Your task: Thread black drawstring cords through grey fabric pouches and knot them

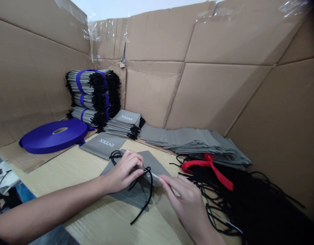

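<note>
My left hand (127, 170) is pinched on the top edge of a grey pouch (143, 192), over the middle of the work surface. A black cord (150, 197) loops at the fingertips and its loose end hangs down in front of the pouch. My right hand (184, 197) has thumb and forefinger closed on a thin pale rod-like piece (154, 177) that runs towards the left fingertips. Whether it is a tool or part of the pouch edge is hard to make out. Beneath the hands lies more grey fabric (153, 161).
At the back left stand banded bundles of pouches (85, 81), a purple ribbon roll (45, 136), a pouch stack (126, 117) and a printed pouch (103, 144). Grey blanks (187, 137) lie fanned behind. Black cords (248, 204) with a red ribbon (220, 175) fill the right. Cardboard walls (152, 88) enclose the table.
</note>
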Tool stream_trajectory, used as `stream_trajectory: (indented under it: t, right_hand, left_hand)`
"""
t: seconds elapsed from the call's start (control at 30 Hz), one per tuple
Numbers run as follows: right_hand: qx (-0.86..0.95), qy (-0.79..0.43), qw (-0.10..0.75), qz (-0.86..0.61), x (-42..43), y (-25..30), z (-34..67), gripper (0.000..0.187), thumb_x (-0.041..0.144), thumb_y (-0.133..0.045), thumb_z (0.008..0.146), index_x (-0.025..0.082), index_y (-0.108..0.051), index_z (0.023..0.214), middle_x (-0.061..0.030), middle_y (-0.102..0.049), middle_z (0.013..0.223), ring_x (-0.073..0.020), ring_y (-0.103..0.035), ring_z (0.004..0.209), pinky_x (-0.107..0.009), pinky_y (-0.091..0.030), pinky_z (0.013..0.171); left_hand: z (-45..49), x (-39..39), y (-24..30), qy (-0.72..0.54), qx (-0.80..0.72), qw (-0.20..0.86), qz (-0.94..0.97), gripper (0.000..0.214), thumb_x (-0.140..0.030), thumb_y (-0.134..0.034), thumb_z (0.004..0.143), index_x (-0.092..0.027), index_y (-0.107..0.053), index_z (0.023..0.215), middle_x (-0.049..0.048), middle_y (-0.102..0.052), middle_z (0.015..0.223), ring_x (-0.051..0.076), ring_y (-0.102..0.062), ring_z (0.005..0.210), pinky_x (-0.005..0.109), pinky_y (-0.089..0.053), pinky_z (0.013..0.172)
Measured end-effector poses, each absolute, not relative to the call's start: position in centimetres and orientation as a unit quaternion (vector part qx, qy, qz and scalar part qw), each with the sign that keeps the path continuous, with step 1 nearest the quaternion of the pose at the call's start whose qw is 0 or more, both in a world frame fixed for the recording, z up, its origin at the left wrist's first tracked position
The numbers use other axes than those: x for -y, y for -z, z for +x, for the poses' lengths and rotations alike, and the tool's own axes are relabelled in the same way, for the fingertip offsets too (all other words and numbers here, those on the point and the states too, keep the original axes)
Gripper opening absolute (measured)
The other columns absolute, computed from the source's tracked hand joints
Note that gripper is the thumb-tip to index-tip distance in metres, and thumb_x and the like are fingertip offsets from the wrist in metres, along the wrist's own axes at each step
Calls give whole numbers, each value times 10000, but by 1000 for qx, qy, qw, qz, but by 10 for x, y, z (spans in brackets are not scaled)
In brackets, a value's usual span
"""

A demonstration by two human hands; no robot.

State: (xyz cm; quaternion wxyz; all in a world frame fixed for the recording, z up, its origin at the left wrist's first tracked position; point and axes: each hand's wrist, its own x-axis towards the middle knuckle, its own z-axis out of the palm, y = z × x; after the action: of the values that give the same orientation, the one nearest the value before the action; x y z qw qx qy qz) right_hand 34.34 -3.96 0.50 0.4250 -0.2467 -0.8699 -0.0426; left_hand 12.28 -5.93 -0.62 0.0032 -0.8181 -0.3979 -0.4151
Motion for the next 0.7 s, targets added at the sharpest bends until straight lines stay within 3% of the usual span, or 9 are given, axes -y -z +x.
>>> stream_trajectory:
  t: [0.27,0.47,0.7]
  right_hand:
    - [866,24,431,-253,44,-6,339,208,197,-481,881,186,-687,855,-24,-694,676,-129,-555,523,-252,-437,524]
    - [875,19,405,-265,46,-2,339,215,197,-470,889,197,-681,850,-24,-687,674,-140,-561,547,-258,-434,542]
    - [867,9,421,-268,50,0,335,213,212,-470,888,204,-681,859,-26,-692,682,-142,-579,555,-259,-445,547]
  left_hand:
    - [120,56,8,471,380,32,-795,215,-288,-485,878,-172,-528,702,65,-625,886,186,-482,858,362,-367,820]
    - [118,56,7,461,376,64,-801,208,-173,-412,894,-176,-545,735,55,-649,892,183,-485,856,383,-350,852]
    - [123,61,-1,439,388,16,-810,277,-215,-298,924,-173,-494,733,66,-598,822,184,-474,814,364,-363,812]
